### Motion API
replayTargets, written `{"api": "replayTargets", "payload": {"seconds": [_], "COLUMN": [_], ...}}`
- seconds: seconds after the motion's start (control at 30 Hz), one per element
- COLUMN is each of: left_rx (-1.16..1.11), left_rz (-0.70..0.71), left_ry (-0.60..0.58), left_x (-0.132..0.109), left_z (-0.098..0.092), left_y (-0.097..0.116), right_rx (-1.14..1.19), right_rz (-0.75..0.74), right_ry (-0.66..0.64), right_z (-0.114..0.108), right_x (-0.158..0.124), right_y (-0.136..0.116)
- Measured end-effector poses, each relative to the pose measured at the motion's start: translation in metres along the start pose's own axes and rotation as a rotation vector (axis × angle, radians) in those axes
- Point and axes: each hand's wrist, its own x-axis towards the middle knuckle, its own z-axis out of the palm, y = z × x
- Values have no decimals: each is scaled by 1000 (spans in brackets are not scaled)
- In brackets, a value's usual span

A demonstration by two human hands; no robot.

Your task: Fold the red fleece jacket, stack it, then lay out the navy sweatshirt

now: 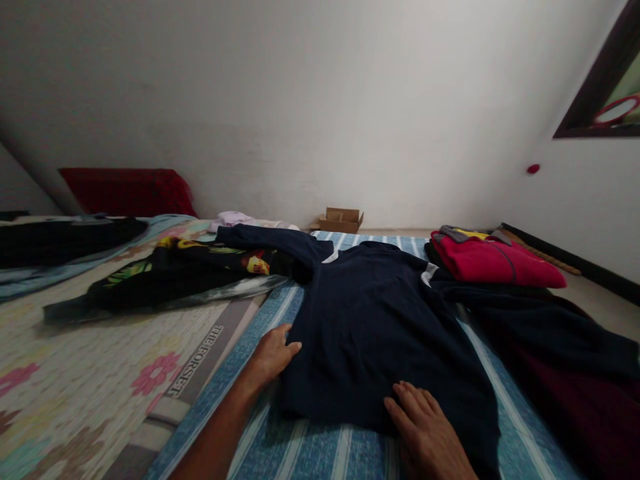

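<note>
A dark navy sweatshirt [370, 313] lies spread flat on a blue striped mat [280, 313], sleeves out to both sides. My left hand [273, 353] rests at its left hem edge, fingers curled against the fabric with the thumb on top. My right hand [425, 427] lies flat on the lower hem, fingers stretched out and slightly apart, holding nothing.
A folded red garment [493, 261] sits at the right on dark clothes. A black printed garment [175, 273] lies left on a floral bedsheet [90, 373]. A small cardboard box [340, 219] stands by the white wall. A red pillow [127, 190] is far left.
</note>
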Motion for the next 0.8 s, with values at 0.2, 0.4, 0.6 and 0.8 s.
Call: {"api": "replayTargets", "payload": {"seconds": [0.2, 0.4, 0.6, 0.8], "left_rx": [-463, -540, -348, -49], "left_rz": [-98, -134, -93, -103], "left_ry": [-101, -112, -3, 42], "left_x": [-11, -10, -3, 1], "left_z": [-9, -7, -14, -15], "left_y": [9, 11, -5, -20], "right_rx": [-124, -126, 27, 18], "right_rz": [-25, 27, 53, -11], "right_ry": [51, 24, -38, -92], "right_z": [1, -1, -24, -14], "right_x": [6, 19, 29, 24], "right_y": [-16, -16, -15, -25]}}
